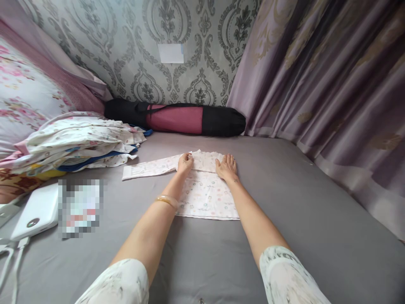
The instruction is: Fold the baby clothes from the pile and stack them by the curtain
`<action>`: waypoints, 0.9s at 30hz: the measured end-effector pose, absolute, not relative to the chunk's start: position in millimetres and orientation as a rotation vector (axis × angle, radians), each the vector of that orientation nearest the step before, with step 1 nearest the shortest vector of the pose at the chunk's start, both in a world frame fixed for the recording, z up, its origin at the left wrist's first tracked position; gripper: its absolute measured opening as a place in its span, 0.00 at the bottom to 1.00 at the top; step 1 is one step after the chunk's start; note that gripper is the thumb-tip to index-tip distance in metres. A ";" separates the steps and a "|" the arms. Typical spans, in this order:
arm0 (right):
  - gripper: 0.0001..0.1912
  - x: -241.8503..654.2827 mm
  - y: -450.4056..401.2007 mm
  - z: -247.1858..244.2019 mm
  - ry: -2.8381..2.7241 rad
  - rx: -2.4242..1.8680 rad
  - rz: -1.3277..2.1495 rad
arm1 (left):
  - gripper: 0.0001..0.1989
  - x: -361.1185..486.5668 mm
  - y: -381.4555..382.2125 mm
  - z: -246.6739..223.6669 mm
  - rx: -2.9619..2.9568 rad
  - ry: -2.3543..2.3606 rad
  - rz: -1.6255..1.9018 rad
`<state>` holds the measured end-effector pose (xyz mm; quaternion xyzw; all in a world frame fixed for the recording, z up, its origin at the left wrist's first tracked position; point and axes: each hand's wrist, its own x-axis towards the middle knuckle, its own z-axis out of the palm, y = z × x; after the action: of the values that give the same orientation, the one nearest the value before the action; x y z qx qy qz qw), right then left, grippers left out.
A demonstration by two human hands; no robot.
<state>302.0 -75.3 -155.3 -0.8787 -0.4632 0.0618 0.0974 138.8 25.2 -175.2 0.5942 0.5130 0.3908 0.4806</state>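
A small long-sleeved white shirt (pixel 209 194) with a pastel print lies spread on the grey bed sheet. One sleeve (pixel 148 166) stretches out flat to the left, while the other is folded across the upper chest. My left hand (pixel 185 163), its fingers curled, is at the shirt's left shoulder where that sleeve begins; it seems to pinch the cloth there. On the shirt's right edge my right hand (pixel 225 167) lies flat, fingers extended, pressing the folded part. A bangle (pixel 167 200) circles my left forearm.
Piled clothes (pixel 82 139) lie at the left. A black and dark-pink long bag (pixel 174 119) rests along the patterned wall. Nearer on the left are a white power bank (pixel 39 211) with cables and a pixelated object (pixel 80 209). Purple curtains (pixel 316 84) hang at the right.
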 end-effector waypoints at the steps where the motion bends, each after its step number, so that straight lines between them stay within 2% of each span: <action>1: 0.38 302.3 -75.1 -156.1 -1.373 -2.609 0.194 | 0.16 138.6 24.8 -175.5 1.444 1.252 0.960; 8: 0.39 304.5 -71.4 -158.4 -1.372 -2.640 0.217 | 0.16 138.1 20.9 -175.2 1.429 1.292 0.992; 14: 0.38 304.1 -70.3 -153.2 -1.363 -2.659 0.226 | 0.25 135.4 16.4 -173.8 1.471 1.282 0.991; 19: 0.32 292.3 -68.1 -147.1 -1.600 -2.502 0.027 | 0.32 131.1 11.2 -175.9 1.622 1.196 0.982; 27: 0.31 288.9 -61.8 -156.5 -1.670 -2.471 0.179 | 0.31 130.5 12.9 -183.0 1.780 1.162 1.034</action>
<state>288.9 -61.8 -156.5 -0.8247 -0.5572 0.0599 0.0769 130.5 12.9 -183.0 0.6967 0.4548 0.4048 0.3794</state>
